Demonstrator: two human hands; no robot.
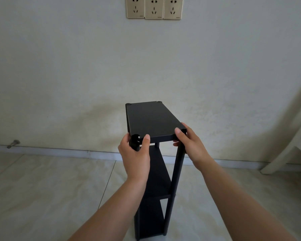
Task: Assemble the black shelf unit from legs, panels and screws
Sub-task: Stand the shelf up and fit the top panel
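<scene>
A tall, narrow black shelf unit (155, 171) with flat rectangular panels and round posts stands upright on the pale tiled floor (42, 197), lower centre of the frame, close to a cream plastered wall (76, 75). Its top black panel (153, 119) sits level at mid-frame, with round post caps visible at both far corners. The left hand (135, 153) reaches in from the lower left with forearm extended; its fingers and thumb curl round the near-left black post (135, 142) just under the top panel, the thumb tip resting against the panel's front edge. The right hand (189, 141) comes in from the lower right; its thumb lies on the top surface at the near-right corner while the fingers wrap beneath, gripping the corner where the near-right post (175, 180) meets the panel. Two lower panels show below between the forearms. Three beige wall sockets (154, 7) sit in a row at the top centre. A small metal doorstop (13, 143) projects near the skirting at mid-left. A white furniture leg (285, 153) slants at the right edge.
</scene>
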